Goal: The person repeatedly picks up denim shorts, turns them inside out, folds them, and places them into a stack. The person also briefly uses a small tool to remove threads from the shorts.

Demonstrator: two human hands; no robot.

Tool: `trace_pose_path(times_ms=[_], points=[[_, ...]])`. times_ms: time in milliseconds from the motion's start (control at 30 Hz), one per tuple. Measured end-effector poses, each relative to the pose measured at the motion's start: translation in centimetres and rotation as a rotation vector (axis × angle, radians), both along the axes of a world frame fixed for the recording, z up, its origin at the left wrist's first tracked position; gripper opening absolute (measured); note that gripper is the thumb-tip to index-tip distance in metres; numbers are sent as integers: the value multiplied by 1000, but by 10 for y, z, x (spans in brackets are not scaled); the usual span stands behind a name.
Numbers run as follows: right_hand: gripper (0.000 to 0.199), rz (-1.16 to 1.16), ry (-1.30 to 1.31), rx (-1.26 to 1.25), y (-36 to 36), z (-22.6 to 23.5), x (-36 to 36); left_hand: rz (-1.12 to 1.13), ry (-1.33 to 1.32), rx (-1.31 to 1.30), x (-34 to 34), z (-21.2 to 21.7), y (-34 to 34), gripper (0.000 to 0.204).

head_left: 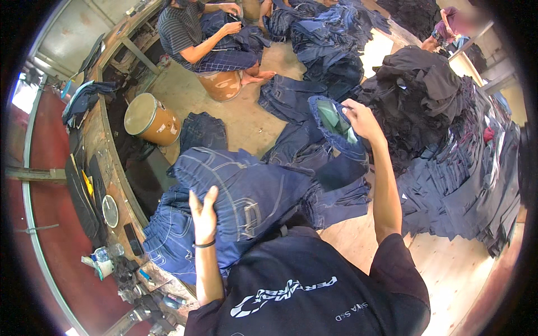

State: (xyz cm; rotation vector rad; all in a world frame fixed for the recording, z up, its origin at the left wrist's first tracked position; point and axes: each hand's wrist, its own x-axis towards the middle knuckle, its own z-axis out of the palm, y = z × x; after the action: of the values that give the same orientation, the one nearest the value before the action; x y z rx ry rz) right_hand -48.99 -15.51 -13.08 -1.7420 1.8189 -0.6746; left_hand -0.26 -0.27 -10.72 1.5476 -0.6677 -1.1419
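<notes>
Blue denim jeans with pale stitching and a back pocket lie across my lap. My left hand rests at their gathered left side, thumb and fingers apart. Out to the right, my right hand pinches the rim of a round denim opening with a green inside. Whether this opening is part of the jeans on my lap, I cannot tell. More blue jeans are bunched under and beside my left forearm.
A pile of black garments rises at the right, with stacked dark cloth before it. A brown drum stands left. Another person sits on a drum, handling denim. A wooden bench holding a phone curves along the left.
</notes>
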Motion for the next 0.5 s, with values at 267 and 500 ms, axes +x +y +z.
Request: trace_pose_path(times_ms=[267, 500], points=[[27, -102, 254, 45, 7, -158, 66, 32, -2, -231, 31, 25, -16, 62], [52, -67, -256, 125, 35, -189, 195, 63, -6, -103, 9, -5, -46, 77]])
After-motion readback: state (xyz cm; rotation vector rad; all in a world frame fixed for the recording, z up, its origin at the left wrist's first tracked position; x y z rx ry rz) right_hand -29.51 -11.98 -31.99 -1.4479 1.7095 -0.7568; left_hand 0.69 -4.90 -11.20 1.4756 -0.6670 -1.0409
